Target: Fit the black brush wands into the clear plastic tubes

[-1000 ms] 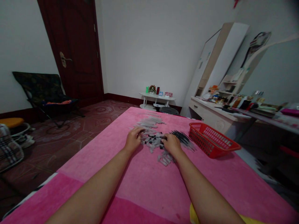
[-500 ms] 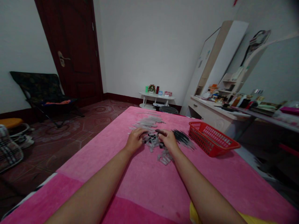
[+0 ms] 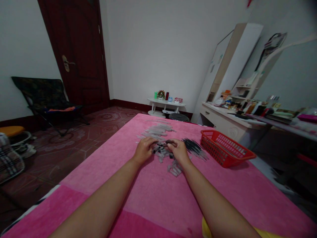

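My left hand (image 3: 144, 149) is closed, its fingers curled at the left edge of a pile of small clear and black plastic pieces (image 3: 162, 152). Opposite it, my right hand (image 3: 178, 149) is pinched at the pile's right side. Dark fingertips or a dark piece show there; what either hand holds is too small to make out. Beyond the hands lie several thin clear tubes (image 3: 158, 129), like pen barrels. To the right is a bundle of thin black-and-clear rods (image 3: 194, 147), like pen refills. Several short clear pieces, like caps (image 3: 174, 169), lie nearer me, beside my right wrist.
A red plastic basket (image 3: 226, 152) stands at the table's right side, on the pink cloth (image 3: 158, 195). A dressing table (image 3: 228, 120) with bottles is beyond it. A low white stand (image 3: 166, 102) is by the far wall, and a folding chair (image 3: 47, 99) at left.
Both hands stay over the pile, with only slight finger movement. The whole view has shifted very slightly.
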A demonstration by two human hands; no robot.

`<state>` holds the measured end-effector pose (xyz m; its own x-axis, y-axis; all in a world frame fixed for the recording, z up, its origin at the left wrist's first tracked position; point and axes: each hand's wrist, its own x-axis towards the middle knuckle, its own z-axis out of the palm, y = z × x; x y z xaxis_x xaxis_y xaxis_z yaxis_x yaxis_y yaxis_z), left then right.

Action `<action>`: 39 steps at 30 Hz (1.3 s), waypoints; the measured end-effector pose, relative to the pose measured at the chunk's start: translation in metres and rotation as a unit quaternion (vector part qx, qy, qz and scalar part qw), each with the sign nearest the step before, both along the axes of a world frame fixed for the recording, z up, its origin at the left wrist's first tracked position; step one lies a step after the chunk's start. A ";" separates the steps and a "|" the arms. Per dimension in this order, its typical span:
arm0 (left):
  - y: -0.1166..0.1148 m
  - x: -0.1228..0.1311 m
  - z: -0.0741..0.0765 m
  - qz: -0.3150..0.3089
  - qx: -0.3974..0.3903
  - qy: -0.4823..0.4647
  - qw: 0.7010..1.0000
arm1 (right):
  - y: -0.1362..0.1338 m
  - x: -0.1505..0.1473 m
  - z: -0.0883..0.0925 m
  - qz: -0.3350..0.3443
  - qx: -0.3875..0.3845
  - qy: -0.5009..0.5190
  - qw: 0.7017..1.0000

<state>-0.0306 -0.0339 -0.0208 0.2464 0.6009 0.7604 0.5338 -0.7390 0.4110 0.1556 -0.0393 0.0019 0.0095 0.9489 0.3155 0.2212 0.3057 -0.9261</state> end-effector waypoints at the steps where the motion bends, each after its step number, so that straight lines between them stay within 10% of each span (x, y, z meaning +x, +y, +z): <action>1: 0.000 0.000 0.000 -0.002 0.001 0.002 1.000 | 0.000 0.001 0.000 -0.008 0.017 -0.008 1.000; 14: -0.002 -0.001 0.000 -0.002 -0.019 0.022 1.000 | -0.009 -0.008 0.009 0.014 -0.016 0.069 0.997; 39: -0.003 0.001 -0.003 -0.006 -0.055 0.034 0.998 | -0.016 -0.011 0.010 -0.032 0.143 -0.153 0.977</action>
